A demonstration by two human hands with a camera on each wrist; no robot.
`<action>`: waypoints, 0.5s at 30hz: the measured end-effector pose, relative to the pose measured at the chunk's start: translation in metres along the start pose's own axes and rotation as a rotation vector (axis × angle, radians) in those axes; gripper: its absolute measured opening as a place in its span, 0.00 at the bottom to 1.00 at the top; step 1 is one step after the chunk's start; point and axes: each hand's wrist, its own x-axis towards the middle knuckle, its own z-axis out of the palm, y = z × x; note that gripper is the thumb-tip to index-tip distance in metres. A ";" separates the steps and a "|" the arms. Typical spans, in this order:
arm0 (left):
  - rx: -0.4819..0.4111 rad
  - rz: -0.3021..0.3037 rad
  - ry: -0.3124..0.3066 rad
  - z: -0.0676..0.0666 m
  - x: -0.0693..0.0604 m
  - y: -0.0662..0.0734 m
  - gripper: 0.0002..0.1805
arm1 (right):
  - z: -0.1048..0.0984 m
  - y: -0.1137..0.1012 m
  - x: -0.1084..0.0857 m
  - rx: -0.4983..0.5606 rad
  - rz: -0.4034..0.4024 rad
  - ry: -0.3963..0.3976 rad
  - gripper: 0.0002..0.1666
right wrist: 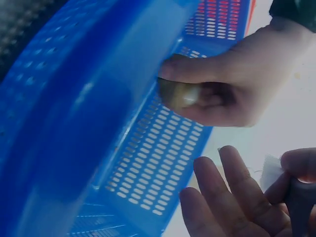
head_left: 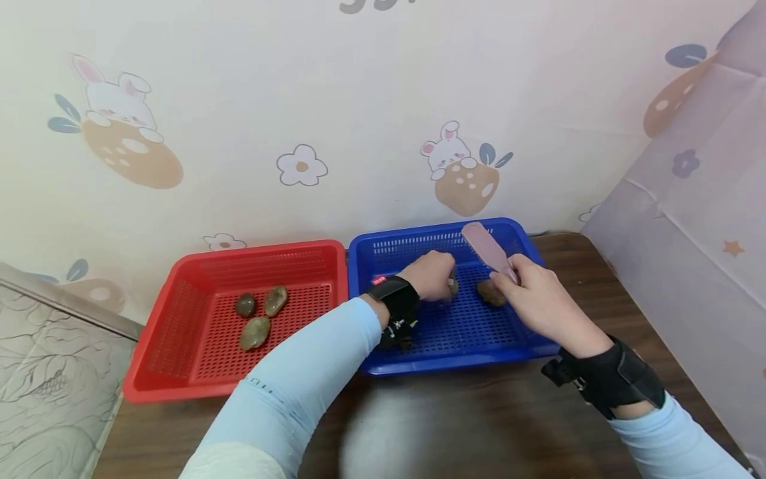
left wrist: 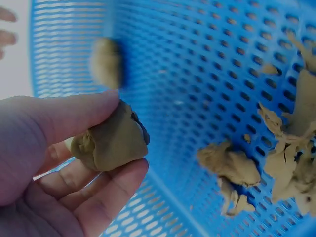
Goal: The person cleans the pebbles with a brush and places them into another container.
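My left hand (head_left: 427,274) is over the blue basket (head_left: 467,364) and pinches a mud-coated, egg-sized lump (left wrist: 116,138) between thumb and fingers. A dark broken edge shows on the lump's right side in the left wrist view. My right hand (head_left: 538,299), at the basket's right side, grips the narrow end of a pinkish, flat, paddle-shaped tool (head_left: 487,247). The tool points up and left, apart from the held lump. Another brown lump (head_left: 491,293) lies in the basket near my right hand. Broken mud pieces (left wrist: 291,168) lie on the basket floor, partly hidden by my left wrist in the head view.
A red basket (head_left: 239,389) stands against the blue one's left side, with three brown, egg-shaped things (head_left: 255,332) inside. Both baskets rest on a dark wooden table (head_left: 592,279) against a patterned wall covering (head_left: 371,100). A small red label (head_left: 378,281) shows beside my left wrist.
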 end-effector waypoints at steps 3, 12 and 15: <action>-0.136 -0.006 0.065 -0.013 -0.018 -0.004 0.12 | 0.000 -0.006 -0.003 0.004 -0.016 0.005 0.25; -0.719 -0.145 0.247 -0.040 -0.088 -0.011 0.14 | 0.003 -0.029 -0.020 0.028 -0.068 0.085 0.28; -0.937 -0.211 0.277 -0.042 -0.110 -0.012 0.15 | 0.006 -0.036 -0.027 0.055 -0.098 0.107 0.27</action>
